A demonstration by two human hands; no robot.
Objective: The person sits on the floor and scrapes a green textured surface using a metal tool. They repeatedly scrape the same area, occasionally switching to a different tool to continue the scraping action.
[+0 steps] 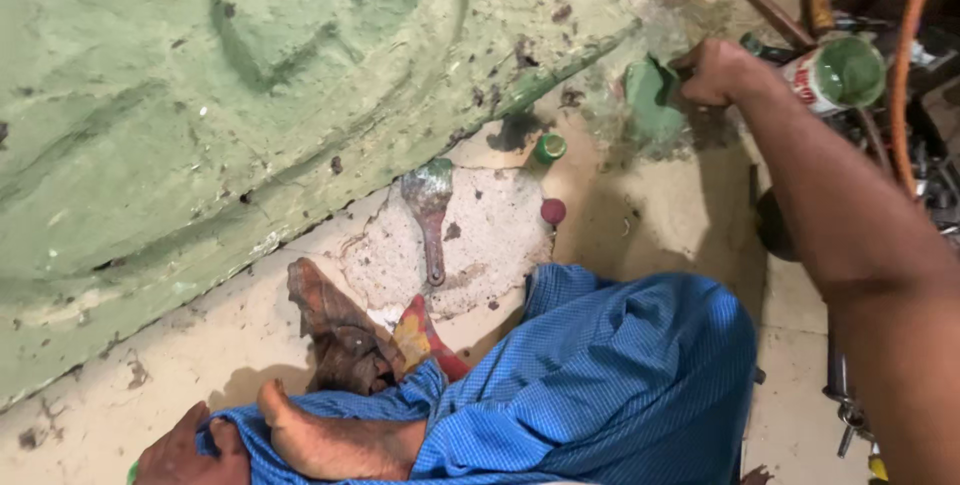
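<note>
My right hand reaches far forward and grips a green scraper-like tool, its blade pressed on the floor in a green smear. Just right of the hand lies a tin of green putty, on its side with the mouth toward me. My left hand rests low at the bottom left beside my bare foot and blue checked cloth; whether it holds anything is hidden. A large green-coated curved panel fills the upper left.
A putty knife with a dirty blade lies on the floor in front of me, near a small green cap and a red cap. A brown rag lies by my foot. Hoses and metal parts crowd the right side.
</note>
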